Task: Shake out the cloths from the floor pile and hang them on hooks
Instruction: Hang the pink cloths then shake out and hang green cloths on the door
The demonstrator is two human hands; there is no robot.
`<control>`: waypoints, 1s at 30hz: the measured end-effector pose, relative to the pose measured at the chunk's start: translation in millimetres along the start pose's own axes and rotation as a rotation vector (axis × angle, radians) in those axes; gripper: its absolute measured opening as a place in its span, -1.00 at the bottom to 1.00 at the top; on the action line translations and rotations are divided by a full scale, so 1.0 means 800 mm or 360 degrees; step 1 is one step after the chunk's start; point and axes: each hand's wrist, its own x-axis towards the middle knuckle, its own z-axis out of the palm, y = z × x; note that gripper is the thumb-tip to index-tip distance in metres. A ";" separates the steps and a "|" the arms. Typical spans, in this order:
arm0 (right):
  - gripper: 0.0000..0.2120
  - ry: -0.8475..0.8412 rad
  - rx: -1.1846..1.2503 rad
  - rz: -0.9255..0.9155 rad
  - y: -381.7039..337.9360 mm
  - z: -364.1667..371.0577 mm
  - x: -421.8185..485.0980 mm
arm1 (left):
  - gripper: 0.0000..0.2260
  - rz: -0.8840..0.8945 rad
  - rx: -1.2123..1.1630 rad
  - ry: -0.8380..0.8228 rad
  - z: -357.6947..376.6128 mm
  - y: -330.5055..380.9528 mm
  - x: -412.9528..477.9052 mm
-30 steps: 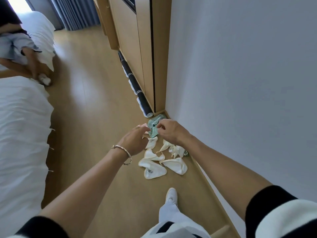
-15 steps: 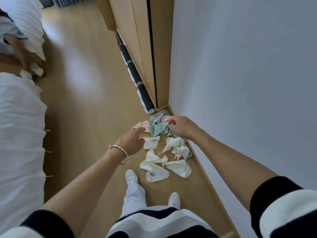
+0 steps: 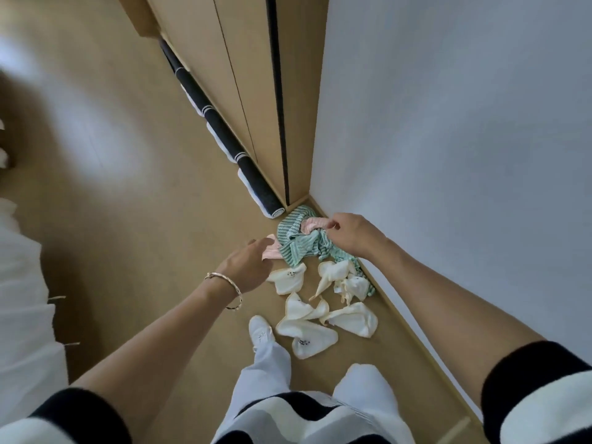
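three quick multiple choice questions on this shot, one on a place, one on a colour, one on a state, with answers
1. Where does the green striped cloth lie?
A) on the floor in the corner by the wall
B) on a hook
C) on the bed

2. What colour is the rolled mat along the wardrobe?
A) red
B) black
C) yellow

3. What is the right hand doing?
A) resting flat on the wall
B) hanging idle
C) gripping the green striped cloth

Answers: 1 A, it is bunched where wardrobe meets wall; 2 B, the dark roll shows white bands; 3 C, its fingers curl into the bunched fabric.
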 end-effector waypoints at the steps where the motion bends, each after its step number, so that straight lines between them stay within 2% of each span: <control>1: -0.75 -0.0031 -0.0012 0.0005 -0.007 0.010 0.017 | -0.58 -0.0030 -0.0004 -0.0049 0.004 -0.015 0.011; 5: -0.71 -0.0259 -0.0096 0.0005 -0.015 0.071 0.092 | -0.55 -0.0169 -0.0061 -0.0248 0.046 -0.073 0.056; 8: -0.72 -0.0404 -0.0094 0.0011 0.000 0.129 0.155 | -0.55 -0.0280 -0.0115 -0.0305 0.093 -0.112 0.096; 15: -0.75 -0.0620 -0.0050 0.0100 0.096 0.279 0.277 | -0.55 -0.0379 -0.0123 -0.0389 0.234 -0.189 0.211; 22: -0.78 -0.0684 -0.0025 0.0193 0.180 0.424 0.380 | -0.59 -0.0195 0.0297 -0.0466 0.345 -0.278 0.337; 30: -0.77 -0.0782 0.0028 0.0248 0.291 0.581 0.447 | -0.58 -0.0284 0.0575 -0.0494 0.466 -0.380 0.480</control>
